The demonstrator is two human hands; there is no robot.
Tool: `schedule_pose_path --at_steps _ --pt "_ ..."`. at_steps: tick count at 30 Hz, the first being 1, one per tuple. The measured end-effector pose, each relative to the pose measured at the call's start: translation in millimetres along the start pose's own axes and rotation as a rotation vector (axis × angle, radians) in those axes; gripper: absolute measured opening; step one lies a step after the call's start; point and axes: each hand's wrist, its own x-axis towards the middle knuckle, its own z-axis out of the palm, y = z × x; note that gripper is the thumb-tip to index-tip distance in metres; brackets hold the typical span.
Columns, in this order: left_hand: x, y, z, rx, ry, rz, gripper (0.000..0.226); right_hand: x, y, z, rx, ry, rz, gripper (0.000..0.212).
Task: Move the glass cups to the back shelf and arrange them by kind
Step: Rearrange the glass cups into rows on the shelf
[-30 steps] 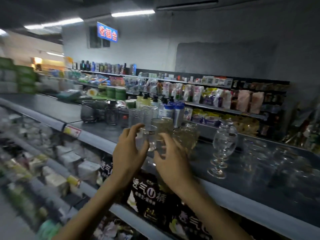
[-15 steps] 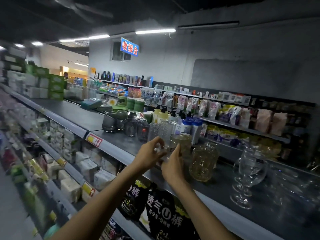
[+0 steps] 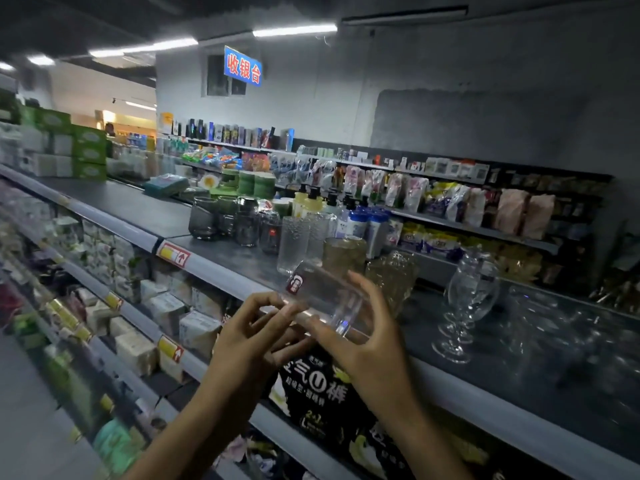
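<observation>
A clear glass tumbler [image 3: 325,296] with a red sticker on its base is held tipped on its side above the front edge of the dark top shelf [image 3: 242,261]. My right hand [image 3: 367,337] grips it around the rim end. My left hand [image 3: 252,330] touches its lower side with bent fingers. Behind it stand textured clear tumblers [image 3: 294,244], amber ribbed glasses [image 3: 344,254], dark smoky cups [image 3: 204,220] and, to the right, stemmed goblets [image 3: 467,299].
More clear glasses [image 3: 561,327] crowd the shelf's right end. Bottles [image 3: 367,226] and green tubs [image 3: 254,183] stand at the back. Boxed goods fill the lower shelves [image 3: 138,306] on the left. A further aisle of packets [image 3: 485,209] runs behind.
The tumbler has been lifted off the shelf and tipped onto its side, drawn toward me. Both hands came back and lower with it.
</observation>
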Motion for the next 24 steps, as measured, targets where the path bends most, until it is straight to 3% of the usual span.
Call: schedule_pose_path --at_steps 3,5,8,10,15,18,20,24 --pt "-24.5 -17.9 22.4 -0.135 -0.078 -0.09 0.042 -42.1 -7.3 -22.0 0.228 0.04 0.142 0.066" --pt "-39.5 -33.7 38.0 -0.169 -0.122 -0.136 0.034 -69.9 -8.1 -38.1 0.333 0.112 0.189 0.066" --pt "-58.4 -60.0 60.1 -0.067 -0.235 -0.189 0.015 -108.2 -2.4 -63.5 0.337 0.317 0.211 0.069" --pt "-66.9 -75.2 73.5 0.073 -0.333 -0.176 0.016 -129.5 0.1 -81.0 0.271 0.444 0.223 0.069" --pt "-69.4 -105.1 108.9 0.438 -0.553 -0.02 0.025 -148.7 -6.0 -128.1 0.082 0.655 0.172 0.061" --pt "-58.1 -111.9 131.3 0.558 -0.539 0.103 0.055 -145.9 -7.4 -151.6 0.02 0.721 0.119 0.076" --pt "-44.5 -115.4 146.3 0.677 -0.565 0.241 0.068 -139.3 -4.2 -165.8 -0.041 0.729 0.087 0.081" --pt "-14.6 -127.7 174.7 0.889 -0.6 0.404 0.066 -117.5 6.5 -192.7 -0.207 0.677 0.068 0.084"
